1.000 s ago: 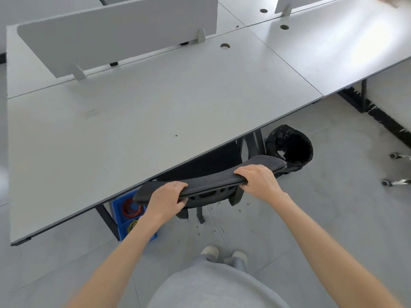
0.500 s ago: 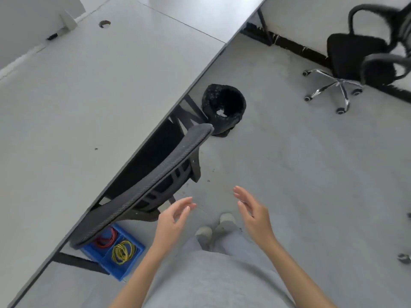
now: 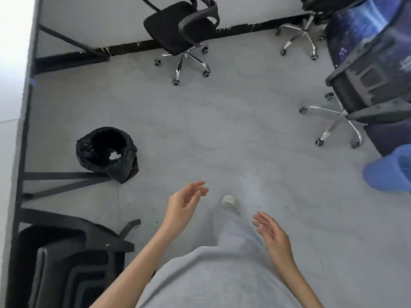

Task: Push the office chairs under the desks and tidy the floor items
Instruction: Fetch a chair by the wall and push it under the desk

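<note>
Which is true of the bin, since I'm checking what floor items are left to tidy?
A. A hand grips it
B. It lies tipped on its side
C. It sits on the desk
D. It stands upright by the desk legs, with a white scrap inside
D: the bin stands upright beside the desk legs, with a white scrap visible inside it; neither hand touches it.

single head-worn view, wide-angle, looking steeply down at the floor (image 3: 233, 121), desk edge (image 3: 23, 121) along the frame's left side.
</note>
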Tool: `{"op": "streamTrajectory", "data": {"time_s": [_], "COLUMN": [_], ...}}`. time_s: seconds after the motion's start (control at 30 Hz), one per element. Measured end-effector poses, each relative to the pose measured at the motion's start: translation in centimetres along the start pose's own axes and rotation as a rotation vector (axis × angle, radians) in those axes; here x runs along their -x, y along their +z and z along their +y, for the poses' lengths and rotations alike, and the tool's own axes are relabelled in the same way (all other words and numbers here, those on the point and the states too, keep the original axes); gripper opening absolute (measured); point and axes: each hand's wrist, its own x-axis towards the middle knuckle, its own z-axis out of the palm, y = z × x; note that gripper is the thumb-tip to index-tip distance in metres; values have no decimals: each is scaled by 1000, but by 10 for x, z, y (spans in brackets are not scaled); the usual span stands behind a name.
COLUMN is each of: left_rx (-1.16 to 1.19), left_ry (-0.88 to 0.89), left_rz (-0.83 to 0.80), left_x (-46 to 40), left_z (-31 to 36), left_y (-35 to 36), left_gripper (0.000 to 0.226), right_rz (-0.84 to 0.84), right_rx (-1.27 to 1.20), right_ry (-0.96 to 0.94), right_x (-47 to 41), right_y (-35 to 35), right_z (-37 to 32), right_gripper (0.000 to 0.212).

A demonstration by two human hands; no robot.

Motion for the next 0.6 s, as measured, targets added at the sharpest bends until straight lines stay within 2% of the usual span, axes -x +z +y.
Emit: {"op": "streamTrajectory", "data": {"time_s": [0.13,0.4,0.6], "left_rx": [8,-7,28], "left_ry": [-22,-128,-130], "left_rz": [-9,68,36], "left_x": [-84,-197,-354], "left_z": [37,70,107], "left_y": [30,47,52], "left_gripper": [27,24,29], "right_rz": [-1,-66,-27], "right_rx": [-8,-36,-33], "right_ry": [-4,-190,-204], "right_x": [-92,-277,-415], "right_y": [-32,-59,-68], "right_z": [-52,-199,-255], "right_gripper": [29,31,30]}}
